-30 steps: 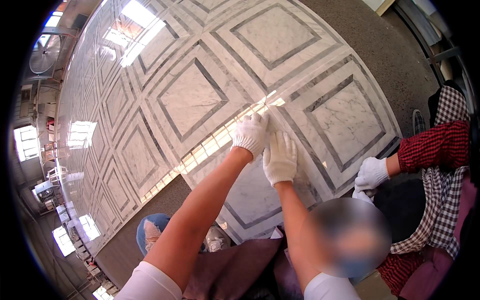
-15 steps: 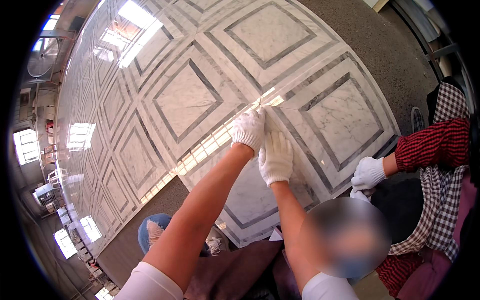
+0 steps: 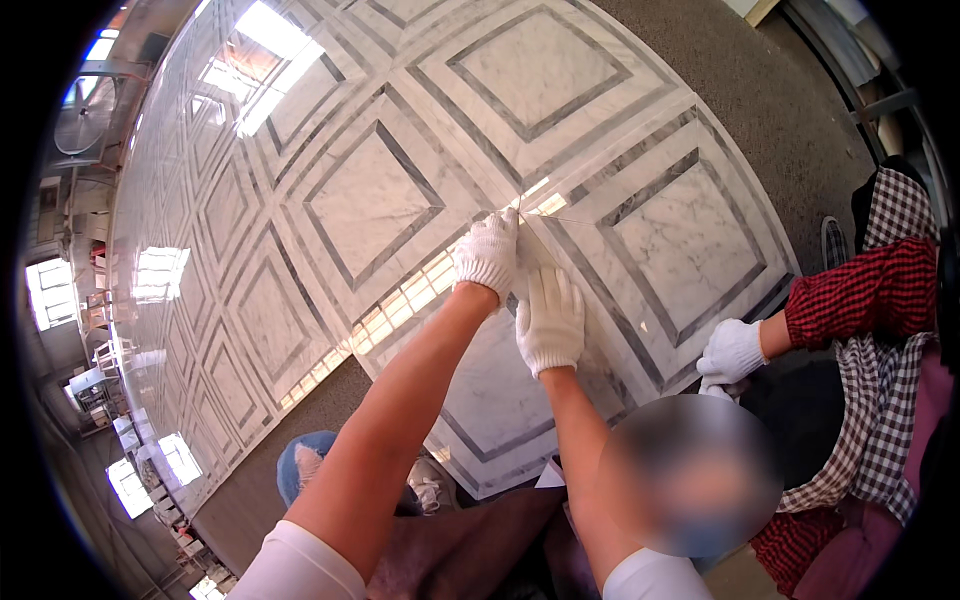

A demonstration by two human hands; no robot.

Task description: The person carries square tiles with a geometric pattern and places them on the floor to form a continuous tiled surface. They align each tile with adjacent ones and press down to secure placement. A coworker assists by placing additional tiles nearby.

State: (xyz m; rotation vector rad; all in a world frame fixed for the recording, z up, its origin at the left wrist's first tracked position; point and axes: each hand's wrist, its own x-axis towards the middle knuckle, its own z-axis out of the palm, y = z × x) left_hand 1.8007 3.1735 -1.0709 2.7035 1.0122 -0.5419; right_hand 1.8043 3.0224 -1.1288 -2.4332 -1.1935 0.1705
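My left hand (image 3: pixel 488 250), in a white knit glove, is closed with its fingertips down at the joint where several marble panels meet. What it pinches, if anything, is too small to make out. Thin pale lines (image 3: pixel 560 217) run from near those fingertips. Just nearer and to the right, my right hand (image 3: pixel 551 322), gloved the same way, lies flat with fingers stretched on the near marble panel (image 3: pixel 495 400), white with grey inlaid bands. To the right is another white marble panel (image 3: pixel 690 245) with a grey square frame.
A co-worker's white-gloved hand (image 3: pixel 731 352) is at the right panel's edge, below a red-and-black sleeve (image 3: pixel 865 290). More polished marble panels (image 3: pixel 375 205) spread far and left, reflecting windows. Grey floor (image 3: pixel 780 110) borders them at the far right. A fan (image 3: pixel 85 115) stands at the left.
My left hand has moved slightly left and toward me. The near panel seems to have shifted a little left. My right hand stays flat; the co-worker's hand has moved slightly left.
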